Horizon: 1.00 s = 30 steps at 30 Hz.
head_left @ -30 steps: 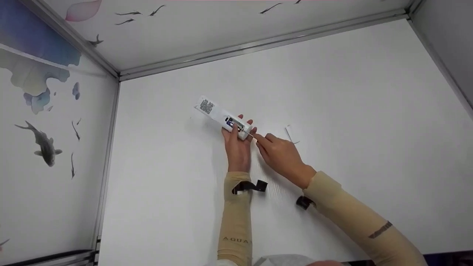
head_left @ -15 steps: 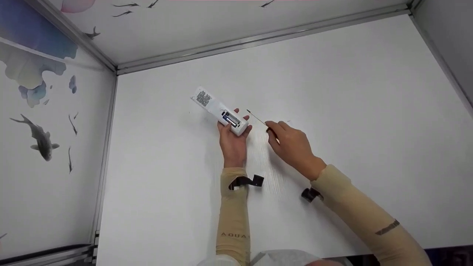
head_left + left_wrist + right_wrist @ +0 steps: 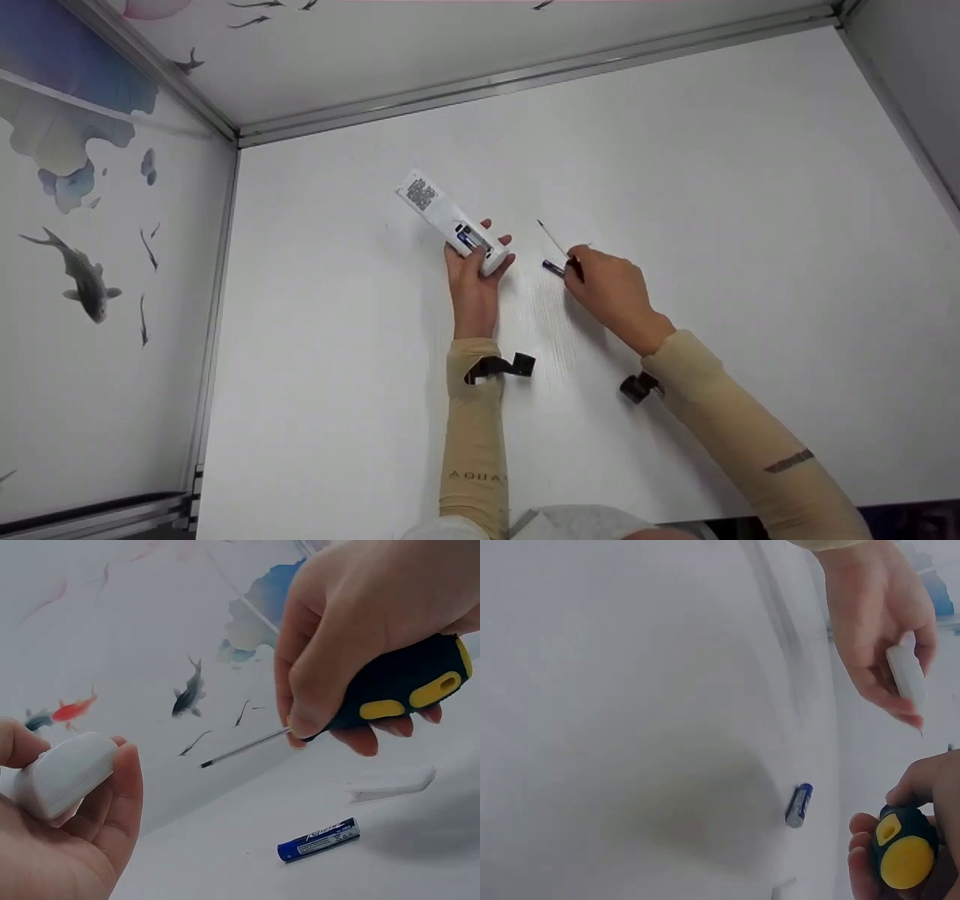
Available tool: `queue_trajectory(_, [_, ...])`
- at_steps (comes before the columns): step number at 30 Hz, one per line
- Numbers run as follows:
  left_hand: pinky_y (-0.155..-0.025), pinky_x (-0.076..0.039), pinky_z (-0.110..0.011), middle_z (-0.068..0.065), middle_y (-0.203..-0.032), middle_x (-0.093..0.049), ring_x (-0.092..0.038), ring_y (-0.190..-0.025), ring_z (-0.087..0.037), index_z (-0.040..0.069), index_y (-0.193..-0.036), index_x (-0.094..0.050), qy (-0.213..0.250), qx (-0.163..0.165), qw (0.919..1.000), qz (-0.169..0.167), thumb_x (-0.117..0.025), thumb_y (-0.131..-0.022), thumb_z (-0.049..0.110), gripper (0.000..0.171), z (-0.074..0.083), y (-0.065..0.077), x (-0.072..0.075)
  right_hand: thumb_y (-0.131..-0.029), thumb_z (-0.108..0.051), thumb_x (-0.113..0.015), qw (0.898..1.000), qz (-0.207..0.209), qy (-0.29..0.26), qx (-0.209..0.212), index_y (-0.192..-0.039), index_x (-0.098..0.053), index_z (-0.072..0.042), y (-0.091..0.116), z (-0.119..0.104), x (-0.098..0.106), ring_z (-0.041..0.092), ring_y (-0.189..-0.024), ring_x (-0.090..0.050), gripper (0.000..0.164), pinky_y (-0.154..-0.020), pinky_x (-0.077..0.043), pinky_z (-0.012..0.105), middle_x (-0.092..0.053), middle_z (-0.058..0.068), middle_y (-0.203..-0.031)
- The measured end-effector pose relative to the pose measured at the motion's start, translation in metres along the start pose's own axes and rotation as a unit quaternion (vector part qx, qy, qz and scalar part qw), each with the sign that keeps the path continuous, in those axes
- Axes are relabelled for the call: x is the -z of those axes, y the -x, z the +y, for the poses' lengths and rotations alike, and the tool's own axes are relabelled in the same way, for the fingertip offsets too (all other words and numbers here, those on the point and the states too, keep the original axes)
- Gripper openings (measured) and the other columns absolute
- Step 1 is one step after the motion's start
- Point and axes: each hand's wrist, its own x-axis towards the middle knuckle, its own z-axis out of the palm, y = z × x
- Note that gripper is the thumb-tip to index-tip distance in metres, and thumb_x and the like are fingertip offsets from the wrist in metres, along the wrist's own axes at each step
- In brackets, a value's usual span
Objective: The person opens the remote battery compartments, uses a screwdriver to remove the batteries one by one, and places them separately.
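Observation:
A white remote control (image 3: 442,216) lies in my left hand (image 3: 474,296), its back facing up and its battery compartment uncovered. A blue battery (image 3: 466,236) shows inside that compartment, with my thumb over the lower end. My right hand (image 3: 616,296) grips a screwdriver (image 3: 367,694) with a dark and yellow handle; its thin shaft points toward the remote, and the tip is apart from it. Below the screwdriver, a loose blue and silver battery (image 3: 319,839) rests on the table. In the left wrist view only the remote's rounded end is seen.
A small white cover-like piece (image 3: 394,784) lies on the white table (image 3: 330,315) beyond the loose battery. Metal rails (image 3: 487,86) edge the table along the back and sides. Wall panels with painted fish (image 3: 86,277) rise at the left and back.
My right hand has drawn the screwdriver away from the battery compartment to the right. A loose battery now shows on the table beside that hand. My left hand still holds the remote, its thumb over the compartment.

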Motion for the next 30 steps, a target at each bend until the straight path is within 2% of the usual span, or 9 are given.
queue_trajectory(3, [-0.085, -0.043, -0.047, -0.014, -0.131, -0.04, -0.048, -0.108, -0.038, 0.023, -0.136, -0.025, -0.026, 0.009, 0.9996, -0.005, -0.047, -0.092, 0.011, 0.051, 0.0, 0.0, 0.0, -0.086, -0.019, -0.052, 0.999, 0.018, 0.001, -0.041, -0.099, -0.06, -0.004, 0.002, 0.019, 0.007, 0.017, -0.052, -0.05, 0.022, -0.046, -0.043, 0.033, -0.062, 0.007, -0.072])
queue_trajectory(6, [-0.086, -0.043, -0.047, -0.014, -0.129, -0.042, -0.049, -0.107, -0.038, 0.023, -0.135, -0.027, -0.045, 0.022, 0.9987, -0.007, -0.049, -0.091, 0.014, 0.05, -0.001, 0.001, 0.0, -0.086, -0.019, -0.051, 0.995, 0.029, -0.01, -0.097, -0.096, -0.06, -0.002, 0.005, 0.038, 0.014, 0.022, -0.06, -0.055, 0.022, -0.051, -0.044, 0.037, -0.061, 0.01, -0.078])
queue_trajectory(11, [-0.088, -0.042, -0.046, -0.015, -0.126, -0.045, -0.051, -0.104, -0.037, 0.02, -0.133, -0.03, -0.063, 0.036, 0.9974, -0.003, -0.051, -0.091, 0.018, 0.048, -0.004, 0.0, -0.001, -0.086, -0.019, -0.048, 0.986, 0.014, -0.023, -0.164, -0.096, -0.058, 0.001, 0.011, 0.066, 0.022, 0.029, -0.072, -0.056, 0.025, -0.06, -0.046, 0.043, -0.055, 0.014, -0.087])
queue_trajectory(18, [-0.089, -0.041, -0.044, -0.018, -0.121, -0.048, -0.051, -0.103, -0.036, 0.019, -0.132, -0.035, -0.077, 0.053, 0.9956, 0.006, -0.051, -0.091, 0.023, 0.043, -0.005, 0.0, -0.001, -0.085, -0.019, -0.049, 0.984, 0.017, -0.024, -0.174, -0.092, -0.059, 0.003, 0.013, 0.091, 0.027, 0.028, -0.067, -0.056, 0.025, -0.054, -0.045, 0.042, -0.057, 0.015, -0.081])
queue_trajectory(22, [-0.089, -0.041, -0.043, -0.019, -0.119, -0.049, -0.052, -0.103, -0.036, 0.018, -0.131, -0.037, -0.071, 0.064, 0.9954, 0.009, -0.051, -0.091, 0.024, 0.043, -0.006, 0.003, -0.002, -0.086, -0.022, -0.05, 0.981, -0.003, -0.03, -0.191, -0.092, -0.059, 0.003, 0.014, 0.1, 0.027, 0.029, -0.068, -0.057, 0.027, -0.055, -0.046, 0.043, -0.06, 0.017, -0.082])
queue_trajectory(26, [-0.088, -0.042, -0.042, -0.019, -0.118, -0.05, -0.053, -0.101, -0.035, 0.018, -0.131, -0.038, -0.071, 0.072, 0.9948, 0.011, -0.052, -0.09, 0.025, 0.043, -0.007, 0.004, -0.003, -0.087, -0.027, -0.049, 0.978, -0.018, -0.038, -0.204, -0.099, -0.057, 0.003, 0.015, 0.102, 0.026, 0.03, -0.074, -0.057, 0.033, -0.06, -0.046, 0.043, -0.059, 0.018, -0.088])
queue_trajectory(30, [-0.084, -0.045, -0.042, -0.019, -0.118, -0.051, -0.055, -0.1, -0.036, 0.017, -0.13, -0.038, -0.07, 0.086, 0.9938, 0.012, -0.051, -0.091, 0.025, 0.042, -0.01, 0.002, -0.005, -0.088, -0.034, -0.048, 0.976, -0.024, -0.031, -0.216, -0.113, -0.051, 0.003, 0.012, 0.102, 0.028, 0.03, -0.075, -0.054, 0.044, -0.06, -0.046, 0.044, -0.053, 0.021, -0.097])
